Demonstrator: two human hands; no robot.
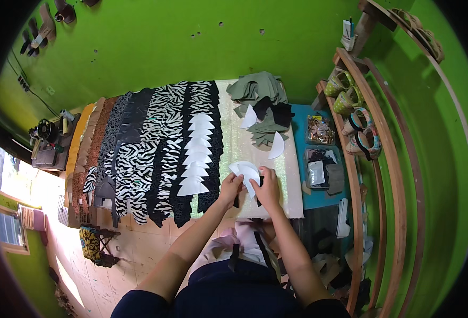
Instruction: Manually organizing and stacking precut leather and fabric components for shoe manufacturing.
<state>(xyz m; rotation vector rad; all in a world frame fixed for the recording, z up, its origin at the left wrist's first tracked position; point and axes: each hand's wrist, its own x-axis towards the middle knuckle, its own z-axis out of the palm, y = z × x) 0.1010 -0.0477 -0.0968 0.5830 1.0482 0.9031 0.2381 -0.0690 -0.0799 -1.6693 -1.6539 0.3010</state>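
Observation:
In front of me, over the near part of the cream-covered table (228,127), my left hand (232,190) pinches the left side of a few fanned white curved pieces (245,170). My right hand (267,188) grips their right side, its fingers bent round the edge. Something dark shows beside and below the hands, too hidden to name. To the left, a column of overlapping white half-round pieces (195,156) lies on black cut pieces (211,183). Two more white pieces, one a rounded wedge (277,146), rest by olive-green cut pieces (266,132) and black scraps (281,114).
Rows of zebra-print pieces (133,180) and brown, grey and mustard ones cover the table's left. A sewing machine (45,130) stands beyond. On the right are tubs of small parts (320,130), a wooden rack (398,212) with shoes (361,135), and a stool (92,245) at lower left.

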